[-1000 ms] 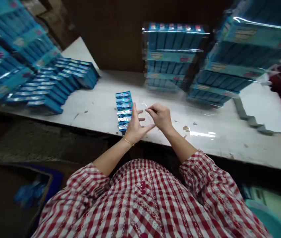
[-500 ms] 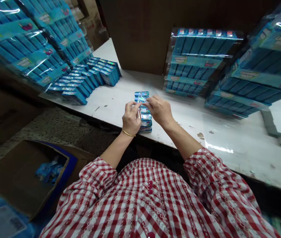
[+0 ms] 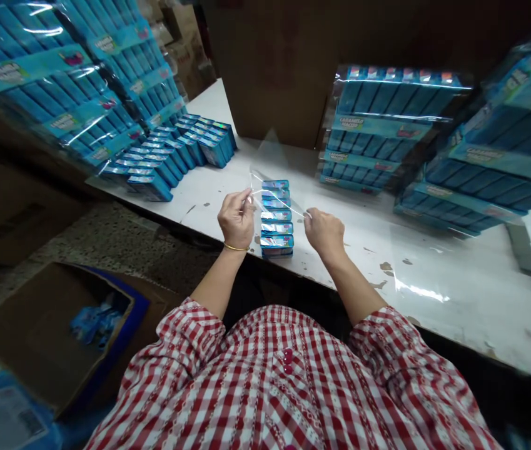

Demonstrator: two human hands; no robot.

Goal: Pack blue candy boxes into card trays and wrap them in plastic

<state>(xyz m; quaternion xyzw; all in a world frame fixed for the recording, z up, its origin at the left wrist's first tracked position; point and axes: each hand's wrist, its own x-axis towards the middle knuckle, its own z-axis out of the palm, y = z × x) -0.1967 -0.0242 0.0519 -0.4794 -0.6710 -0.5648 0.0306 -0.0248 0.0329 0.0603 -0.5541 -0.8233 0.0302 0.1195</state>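
Observation:
Between my hands, a clear plastic bag is stretched above a row of small blue boxes. My left hand pinches one side of the plastic edge, left of the row. On the other side, my right hand is closed on the opposite edge, its knuckles turned up. The boxes stand packed front to back near the table's front edge, their shiny ends facing up. Part of the row shows through the film.
More loose blue boxes stand at the left on the white table. Film-wrapped stacks of box packs rise at left and right. A large cardboard carton stands behind. Below left, an open carton holds blue scraps.
My hands have moved apart from each other, spreading the clear plastic between them over the boxes. More of the row now shows. The whole view has shifted slightly.

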